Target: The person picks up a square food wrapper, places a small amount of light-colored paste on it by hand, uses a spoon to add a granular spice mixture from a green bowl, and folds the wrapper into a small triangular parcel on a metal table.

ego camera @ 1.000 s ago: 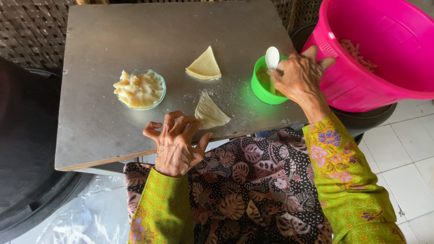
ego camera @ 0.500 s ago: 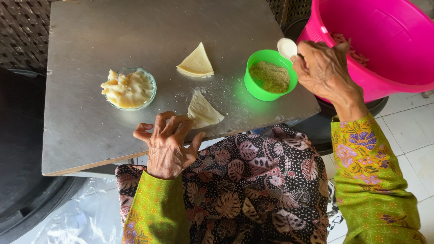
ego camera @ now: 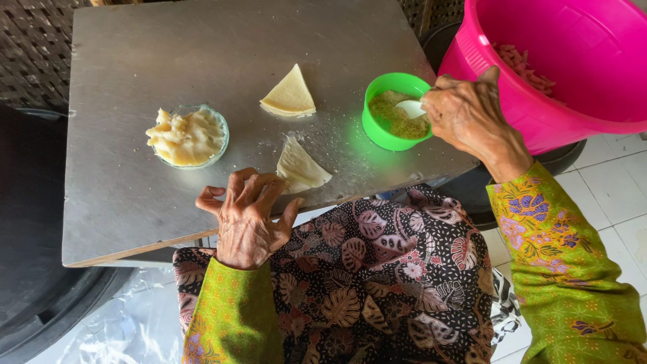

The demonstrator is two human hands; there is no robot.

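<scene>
A person sits at a low metal table [ego camera: 168,47], seen from above by a camera on their head. They wear bright green patterned sleeves and a dark leaf-print cloth over their lap.

The right hand [ego camera: 472,118] is closed around the handle of a white spoon [ego camera: 411,108]. The spoon's bowl dips into a small green cup [ego camera: 377,131] filled with a brownish-green crumbly filling. The cup stands near the right edge of the table, just beside a large pink tub [ego camera: 539,128] that sits off the table to the right. Some pale pinkish pieces lie inside the tub, near its far wall.

The left hand [ego camera: 246,219] holds nothing. It rests at the near edge of the table with its fingers loosely curled and its fingertips just beside a folded triangle of thin pale pastry sheet [ego camera: 300,168]. Whether the fingers actually touch the sheet cannot be told. This triangle lies flat on the table, with a dusting of flour around it.

A second folded pastry triangle [ego camera: 290,94] lies farther back, towards the middle of the table, apart from the first. To the left of both stands a small clear glass bowl [ego camera: 219,145] heaped with a pale yellow, lumpy mash.

Beyond the table is a dark woven surface. White floor tiles show at the lower right.
</scene>
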